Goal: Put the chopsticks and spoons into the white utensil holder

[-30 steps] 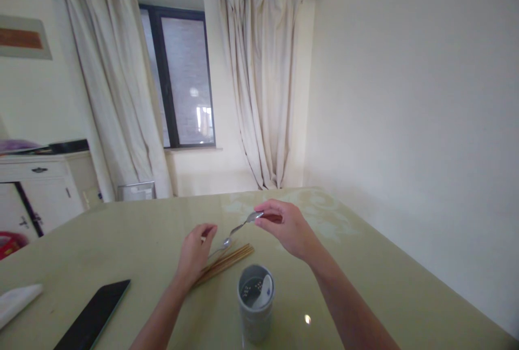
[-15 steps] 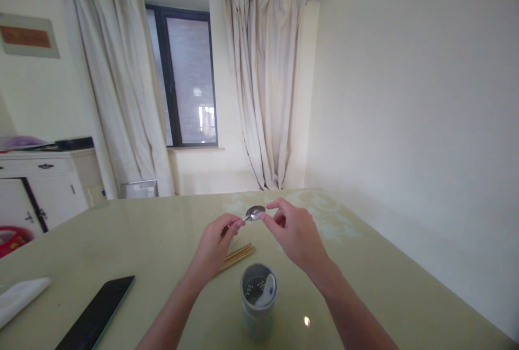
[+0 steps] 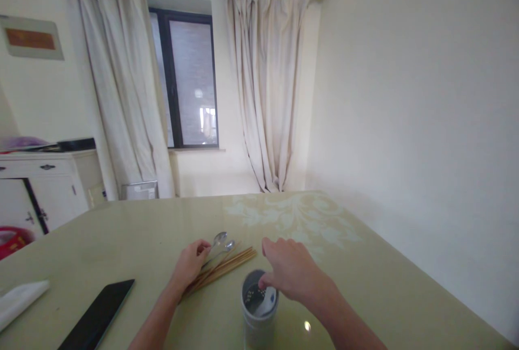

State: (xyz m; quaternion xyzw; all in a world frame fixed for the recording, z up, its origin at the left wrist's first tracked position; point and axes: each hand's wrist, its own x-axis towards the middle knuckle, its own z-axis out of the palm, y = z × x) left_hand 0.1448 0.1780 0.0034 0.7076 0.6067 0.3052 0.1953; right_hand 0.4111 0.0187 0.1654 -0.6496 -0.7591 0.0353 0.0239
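Note:
Pinched between the fingers of my left hand (image 3: 193,263) is the handle of a metal spoon (image 3: 220,238), low over the table. A second metal spoon (image 3: 229,245) lies just beside it, by a bundle of wooden chopsticks (image 3: 231,267). My right hand (image 3: 294,269) hovers over a grey cylindrical utensil holder (image 3: 259,334), thumb and fingers apart, with the thumb at its opening. Inside the holder leans a white spoon (image 3: 268,302) with a blue mark; holes show in the holder's bottom. Whether the right thumb touches that spoon I cannot tell.
A black tablet-like slab (image 3: 99,315) lies on the pale green table (image 3: 357,296), left of my left arm. Farther left is a folded white cloth or tissue (image 3: 22,301). Beyond the table stand a white cabinet (image 3: 57,188) and curtains (image 3: 271,85) around a window.
My left hand has carried the metal spoon down and left to the chopsticks. My right hand has left that spoon and come down over the holder. The second spoon now shows.

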